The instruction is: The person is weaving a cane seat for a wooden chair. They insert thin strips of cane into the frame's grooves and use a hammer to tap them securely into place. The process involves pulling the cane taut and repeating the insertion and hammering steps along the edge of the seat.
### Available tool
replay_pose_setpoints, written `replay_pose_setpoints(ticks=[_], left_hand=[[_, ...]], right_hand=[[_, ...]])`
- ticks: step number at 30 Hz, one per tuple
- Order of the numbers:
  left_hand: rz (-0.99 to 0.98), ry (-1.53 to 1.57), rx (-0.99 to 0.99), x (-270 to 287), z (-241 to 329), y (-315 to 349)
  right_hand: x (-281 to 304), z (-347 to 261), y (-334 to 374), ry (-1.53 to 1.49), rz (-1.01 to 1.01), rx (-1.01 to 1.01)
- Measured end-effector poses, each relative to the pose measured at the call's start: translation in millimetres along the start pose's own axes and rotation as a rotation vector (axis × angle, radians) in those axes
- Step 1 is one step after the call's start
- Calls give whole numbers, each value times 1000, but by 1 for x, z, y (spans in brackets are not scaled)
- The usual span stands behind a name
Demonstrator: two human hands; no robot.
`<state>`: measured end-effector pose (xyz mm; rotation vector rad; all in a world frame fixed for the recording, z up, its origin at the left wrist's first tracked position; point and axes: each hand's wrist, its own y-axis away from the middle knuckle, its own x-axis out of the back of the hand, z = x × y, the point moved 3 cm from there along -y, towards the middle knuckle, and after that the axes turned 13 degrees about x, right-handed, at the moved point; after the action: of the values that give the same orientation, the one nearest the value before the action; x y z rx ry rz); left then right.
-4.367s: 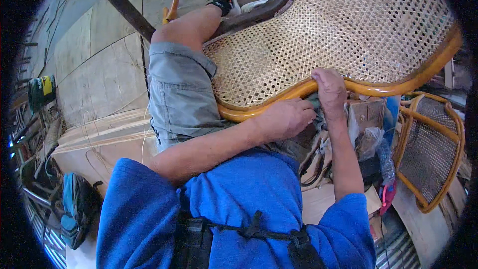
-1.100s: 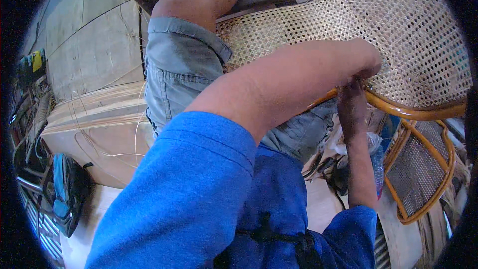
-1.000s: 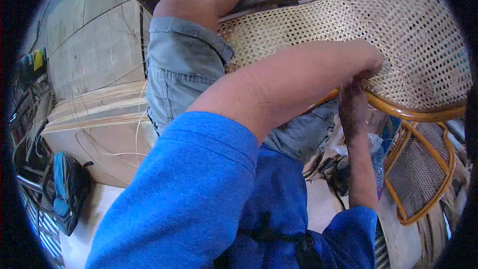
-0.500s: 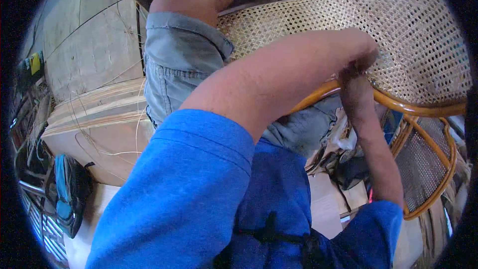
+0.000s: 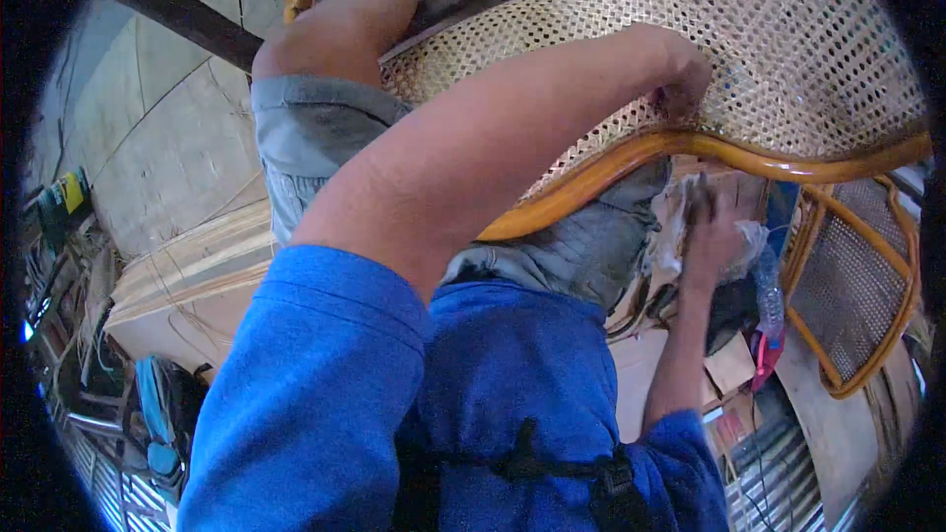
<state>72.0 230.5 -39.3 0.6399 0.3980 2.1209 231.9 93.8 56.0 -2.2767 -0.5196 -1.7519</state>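
Observation:
A large woven cane panel (image 5: 788, 49) lies before me, bordered by a glossy orange-brown rattan frame (image 5: 631, 146). My left hand (image 5: 685, 69) is bent down onto the weave just inside this frame. Its fingers look curled together, their tips mostly hidden under the hand, and whatever they hold does not show. Below the frame, on the right, my right hand (image 5: 714, 236) is apart from the panel, somewhat blurred, its fingers stretched out. Beside it are a pale crumpled cloth (image 5: 672, 222) and clear plastic (image 5: 754, 236).
A second rattan piece with mesh (image 5: 857, 256) stands at the right. Close to it lies a clear plastic bottle (image 5: 769, 291). Plywood sheets (image 5: 187, 276) are stacked at the left, with a dark and teal backpack (image 5: 163, 414) below. A dark bar (image 5: 182, 10) crosses the upper left.
My right hand has come away from the left hand at the frame, moving down beside the pale cloth. My left hand remains at the weave. The whole view has shifted.

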Motion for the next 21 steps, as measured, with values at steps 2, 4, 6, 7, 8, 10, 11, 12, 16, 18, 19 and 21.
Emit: replay_pose_setpoints(ticks=[2,4,6,7,8,10,11,12,16,18,19,21], left_hand=[[46,-102,-34,3,4,16],[100,-116,-110,1,-1,17],[28,78,-127,-3,-5,18],[51,-72,-129,0,6,25],[74,-221,-133,2,14,31],[78,-306,-128,2,20,32],[80,-348,-127,2,22,32],[136,-359,-128,4,21,37],[213,-395,-151,3,25,50],[299,-337,-151,0,16,45],[236,-265,-177,-1,11,41],[115,-127,-223,0,4,36]], right_hand=[[-54,63,73,-27,36,-72],[-84,67,111,37,-213,-257],[-103,65,142,-247,-60,-326],[-106,55,147,-389,41,-402],[-108,50,152,-529,142,-477],[-112,59,156,-368,118,-352],[-114,63,159,-324,93,-367],[-114,62,156,-289,58,-368],[-83,39,146,-268,144,-494],[-68,61,146,-199,207,-427],[-47,54,130,-361,285,-420],[-1,27,99,-674,298,-374]])
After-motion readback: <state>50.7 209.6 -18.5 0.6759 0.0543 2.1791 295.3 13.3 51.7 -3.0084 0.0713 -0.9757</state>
